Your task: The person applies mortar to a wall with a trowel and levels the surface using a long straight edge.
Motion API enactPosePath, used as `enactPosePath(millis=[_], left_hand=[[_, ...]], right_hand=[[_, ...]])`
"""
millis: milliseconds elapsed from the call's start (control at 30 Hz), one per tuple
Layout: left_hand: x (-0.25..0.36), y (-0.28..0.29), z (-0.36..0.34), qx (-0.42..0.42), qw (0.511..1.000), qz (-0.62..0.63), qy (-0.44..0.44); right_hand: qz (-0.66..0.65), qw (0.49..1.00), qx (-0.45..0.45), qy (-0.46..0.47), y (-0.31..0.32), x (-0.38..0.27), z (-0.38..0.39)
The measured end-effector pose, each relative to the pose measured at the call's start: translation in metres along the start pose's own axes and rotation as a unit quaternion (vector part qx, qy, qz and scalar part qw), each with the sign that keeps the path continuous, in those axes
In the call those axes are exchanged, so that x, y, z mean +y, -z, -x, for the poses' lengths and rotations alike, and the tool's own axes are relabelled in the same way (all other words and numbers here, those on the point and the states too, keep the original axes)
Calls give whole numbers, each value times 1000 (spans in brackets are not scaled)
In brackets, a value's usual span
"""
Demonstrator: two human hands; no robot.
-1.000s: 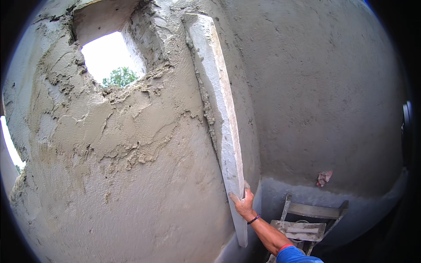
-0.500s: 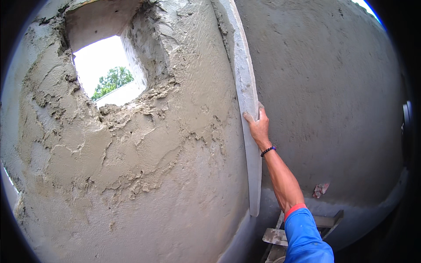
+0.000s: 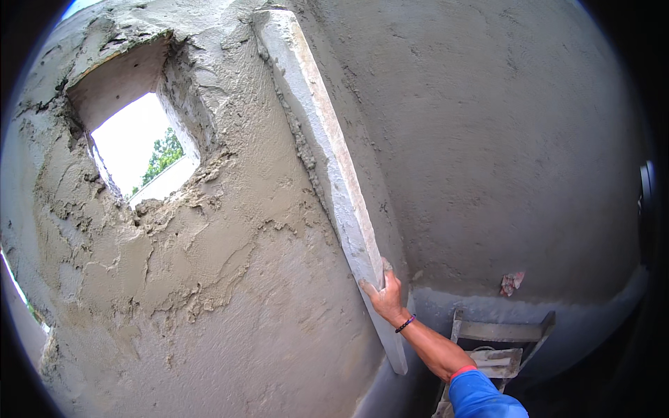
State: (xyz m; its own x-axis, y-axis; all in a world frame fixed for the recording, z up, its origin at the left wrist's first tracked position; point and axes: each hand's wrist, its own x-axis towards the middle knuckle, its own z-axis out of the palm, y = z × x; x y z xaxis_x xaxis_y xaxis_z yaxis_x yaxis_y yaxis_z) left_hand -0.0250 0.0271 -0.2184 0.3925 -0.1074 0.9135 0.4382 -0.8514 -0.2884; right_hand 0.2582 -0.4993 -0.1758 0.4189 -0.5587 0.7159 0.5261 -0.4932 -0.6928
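My right hand [image 3: 385, 292] is closed round the lower part of a long, plaster-smeared screed board [image 3: 327, 153]. The board leans with its top to the left and lies along the left wall [image 3: 293, 299], which is coated in wet grey plaster. A ridge of mortar [image 3: 304, 150] has gathered along the board's left edge. My left hand is outside the picture.
A square opening [image 3: 115, 80] with ragged plaster edges pierces the left wall. To the right stands a smoother plastered wall [image 3: 502, 153], meeting the left one at a corner. Below are a wooden ladder-like frame [image 3: 502, 331] and a crumpled reddish scrap [image 3: 511, 283].
The board's top has swung left, away from the corner, so it slants more. My right hand is lower in the picture, still gripping it. The view has shifted as well.
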Motion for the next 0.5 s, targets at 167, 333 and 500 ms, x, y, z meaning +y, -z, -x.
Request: enactPosePath(millis=[167,333,500], left_hand=[[21,24,-41,21,998,33,-39],[15,18,-27,13,999,2,-39],[24,27,-49,59,996,45,-51]], right_hand=[[-12,1000,4,-1,-2,-14,-28],[28,997,67,-8,-4,-24,-150],[33,997,70,6,7,-27,-206]])
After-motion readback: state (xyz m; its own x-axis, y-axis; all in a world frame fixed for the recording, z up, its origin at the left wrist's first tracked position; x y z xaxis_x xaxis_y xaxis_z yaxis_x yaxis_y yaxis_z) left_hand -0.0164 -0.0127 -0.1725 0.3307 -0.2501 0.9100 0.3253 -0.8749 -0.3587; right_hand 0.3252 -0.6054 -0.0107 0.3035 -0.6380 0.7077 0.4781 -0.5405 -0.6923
